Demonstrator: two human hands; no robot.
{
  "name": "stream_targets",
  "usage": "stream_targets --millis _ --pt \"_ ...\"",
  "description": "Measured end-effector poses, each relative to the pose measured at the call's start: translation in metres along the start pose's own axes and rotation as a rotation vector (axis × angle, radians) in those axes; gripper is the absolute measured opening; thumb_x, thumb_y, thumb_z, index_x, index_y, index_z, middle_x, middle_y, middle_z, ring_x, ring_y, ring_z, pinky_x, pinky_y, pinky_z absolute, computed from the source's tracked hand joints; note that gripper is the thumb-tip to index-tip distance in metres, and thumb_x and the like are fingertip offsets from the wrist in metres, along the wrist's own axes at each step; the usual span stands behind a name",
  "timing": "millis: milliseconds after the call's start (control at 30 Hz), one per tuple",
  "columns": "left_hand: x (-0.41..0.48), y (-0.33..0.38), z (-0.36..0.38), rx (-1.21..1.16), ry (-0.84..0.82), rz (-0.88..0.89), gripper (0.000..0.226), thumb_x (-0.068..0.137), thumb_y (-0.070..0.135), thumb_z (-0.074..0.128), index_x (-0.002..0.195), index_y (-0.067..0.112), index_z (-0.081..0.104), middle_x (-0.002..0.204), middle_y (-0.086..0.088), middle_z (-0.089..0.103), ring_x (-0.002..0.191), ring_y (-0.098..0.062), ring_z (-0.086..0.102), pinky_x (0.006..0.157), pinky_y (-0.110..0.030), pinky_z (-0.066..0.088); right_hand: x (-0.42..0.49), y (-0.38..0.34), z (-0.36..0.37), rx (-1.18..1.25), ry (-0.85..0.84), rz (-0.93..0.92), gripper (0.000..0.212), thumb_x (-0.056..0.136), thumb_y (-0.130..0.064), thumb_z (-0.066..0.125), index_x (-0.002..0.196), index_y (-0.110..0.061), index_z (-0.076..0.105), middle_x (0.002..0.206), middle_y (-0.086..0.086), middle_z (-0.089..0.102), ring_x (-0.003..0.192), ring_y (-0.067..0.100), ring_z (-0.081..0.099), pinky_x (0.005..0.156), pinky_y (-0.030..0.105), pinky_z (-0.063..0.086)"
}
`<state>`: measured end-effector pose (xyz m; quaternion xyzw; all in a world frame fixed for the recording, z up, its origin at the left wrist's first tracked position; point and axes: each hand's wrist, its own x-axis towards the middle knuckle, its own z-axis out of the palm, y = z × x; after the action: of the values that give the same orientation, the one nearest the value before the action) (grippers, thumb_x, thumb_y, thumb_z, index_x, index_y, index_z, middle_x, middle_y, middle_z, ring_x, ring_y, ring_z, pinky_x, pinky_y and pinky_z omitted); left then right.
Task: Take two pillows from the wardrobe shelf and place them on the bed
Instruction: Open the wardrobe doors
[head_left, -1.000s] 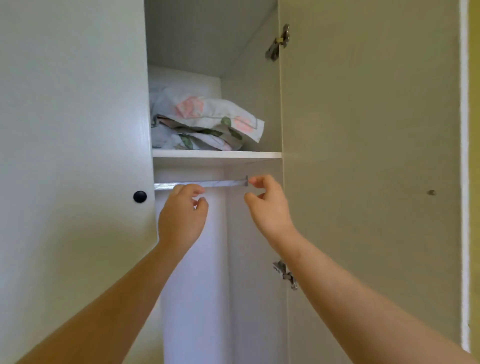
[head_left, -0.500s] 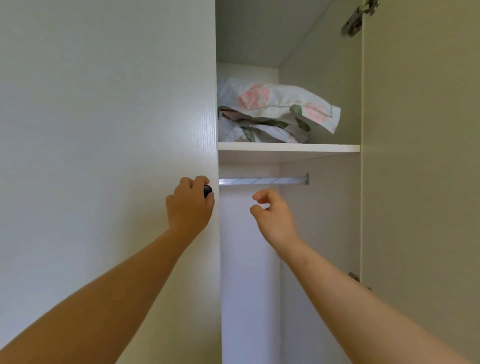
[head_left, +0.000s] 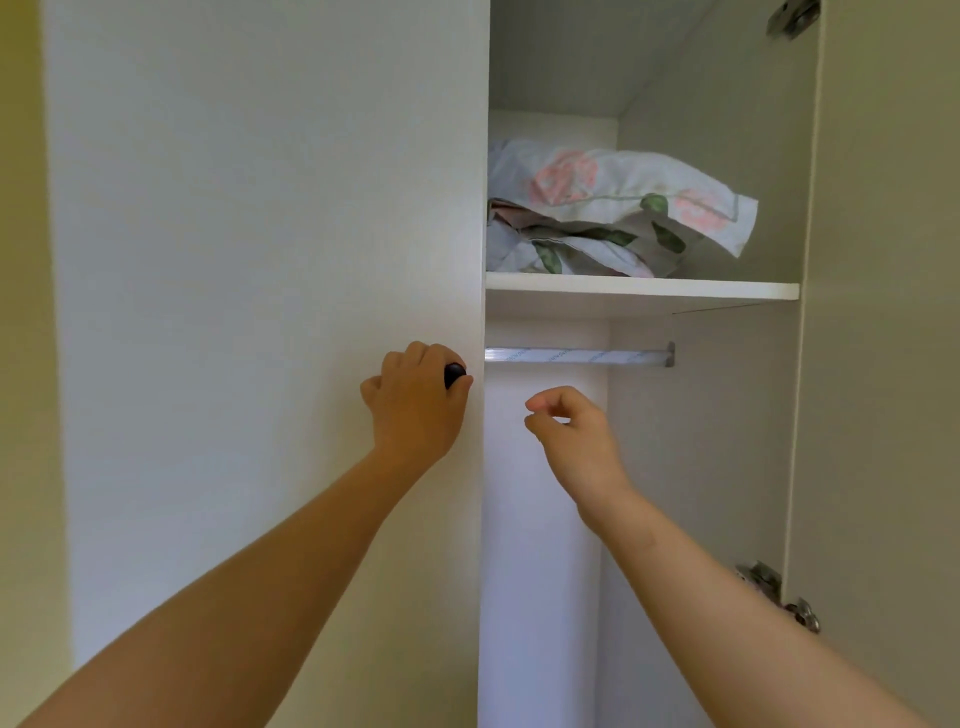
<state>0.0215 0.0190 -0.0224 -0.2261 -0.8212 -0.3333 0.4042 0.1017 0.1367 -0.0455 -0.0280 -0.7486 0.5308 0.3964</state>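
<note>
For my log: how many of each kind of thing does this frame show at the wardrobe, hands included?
Pillows: 2
Hands: 2
Doors: 2
Hinges: 2
Knob: 1
Rail: 1
Shelf: 1
Total: 11
</note>
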Motion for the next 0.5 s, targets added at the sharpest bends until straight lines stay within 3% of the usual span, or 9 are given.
stream_targets --millis 133,233,267,333,400,500 --pt "-0.016 0.003 -0.025 -0.092 0.037 0.016 0.016 0.091 0.026 0.052 0.103 0.018 0.061 0.113 0.0 0.057 0.113 -0.023 0.043 0.086 -0.031 0.026 -0.01 -0.017 0.001 0.015 -0.099 -0.064 0.014 0.092 -0.011 0.051 0.096 -0.025 0.053 0.104 -0.009 0.053 0.081 -0.002 0.051 0.064 0.01 0.038" --pt "-0.031 -0.001 -0.054 -0.215 0.036 0.085 0.016 0.085 0.032 0.058 0.095 0.02 0.065 0.098 0.005 0.06 0.108 -0.024 0.049 0.09 -0.034 0.037 -0.021 -0.035 0.003 0.018 -0.186 -0.166 0.021 0.093 -0.017 0.052 0.11 -0.028 0.049 0.108 -0.011 0.051 0.078 -0.004 0.049 0.065 0.007 0.038" --pt "-0.038 -0.002 -0.066 -0.275 0.026 0.1 0.016 0.081 0.036 0.056 0.09 0.025 0.064 0.091 0.011 0.058 0.103 -0.021 0.051 0.091 -0.037 0.041 -0.025 -0.04 0.005 0.03 -0.195 -0.192 0.024 0.093 -0.018 0.051 0.116 -0.027 0.048 0.108 -0.011 0.051 0.079 -0.004 0.05 0.065 0.006 0.039" --pt "-0.051 -0.005 -0.089 -0.37 0.002 0.121 0.008 0.074 0.036 0.052 0.08 0.036 0.058 0.084 0.021 0.053 0.093 -0.01 0.049 0.087 -0.028 0.041 -0.033 -0.05 0.009 0.101 -0.221 -0.218 0.027 0.095 -0.02 0.047 0.121 -0.027 0.047 0.104 -0.012 0.054 0.084 -0.004 0.052 0.065 0.005 0.043" --pt "-0.063 -0.007 -0.109 -0.432 -0.022 0.137 0.01 0.073 0.033 0.052 0.078 0.042 0.053 0.084 0.022 0.052 0.092 -0.005 0.048 0.084 -0.017 0.038 -0.043 -0.057 0.016 0.195 -0.291 -0.266 0.022 0.097 -0.021 0.042 0.114 -0.032 0.05 0.103 -0.013 0.058 0.091 -0.002 0.056 0.07 0.006 0.046" --pt "-0.077 -0.014 -0.134 -0.499 -0.054 0.124 0.012 0.074 0.031 0.056 0.078 0.042 0.056 0.086 0.018 0.054 0.096 -0.01 0.051 0.087 -0.012 0.037 -0.06 -0.07 0.03 0.324 -0.415 -0.37 0.028 0.098 -0.015 0.039 0.099 -0.039 0.053 0.097 -0.02 0.063 0.088 -0.009 0.06 0.074 0.004 0.048"
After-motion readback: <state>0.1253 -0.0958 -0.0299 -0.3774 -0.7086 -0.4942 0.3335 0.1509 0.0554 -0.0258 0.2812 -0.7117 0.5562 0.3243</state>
